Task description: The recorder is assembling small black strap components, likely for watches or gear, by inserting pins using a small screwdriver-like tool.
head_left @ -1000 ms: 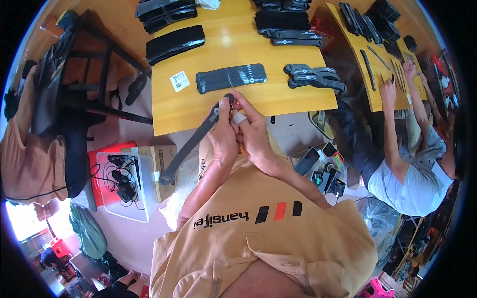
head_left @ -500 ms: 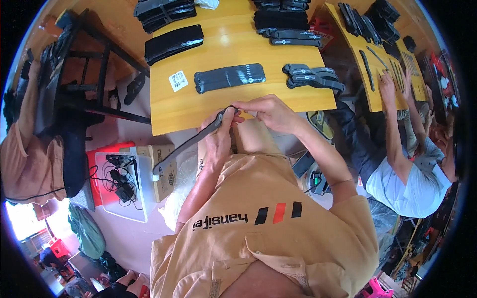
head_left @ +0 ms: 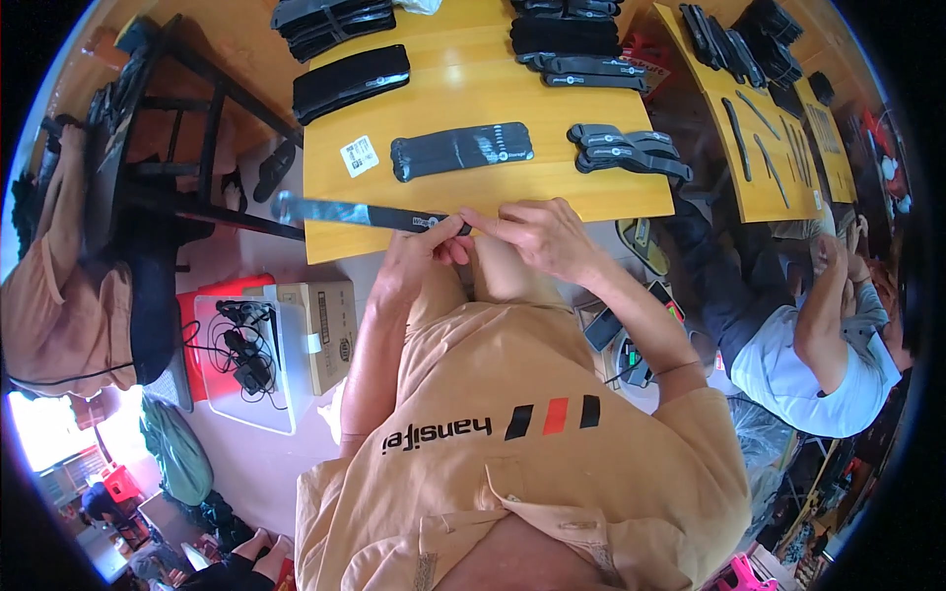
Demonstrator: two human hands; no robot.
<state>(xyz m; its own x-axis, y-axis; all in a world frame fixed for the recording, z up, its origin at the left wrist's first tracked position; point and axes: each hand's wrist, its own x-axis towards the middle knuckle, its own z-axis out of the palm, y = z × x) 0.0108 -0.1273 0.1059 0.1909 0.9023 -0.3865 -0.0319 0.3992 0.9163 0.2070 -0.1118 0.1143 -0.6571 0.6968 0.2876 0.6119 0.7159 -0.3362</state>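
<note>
the strap (head_left: pixel 367 215) is pointed toward nine o'clock from the left hand (head_left: pixel 412 260), its right end pinched by thumb and fingers. at one o'clock a stack (head_left: pixel 461 151) is laid; at three, by the strap's end, whether the right hand (head_left: pixel 554 239) is clenched cannot be told.

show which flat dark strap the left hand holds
The long flat dark-grey strap pinched in the left hand, sticking out leftward; the stacked dark straps rest on the yellow wooden table.
</note>
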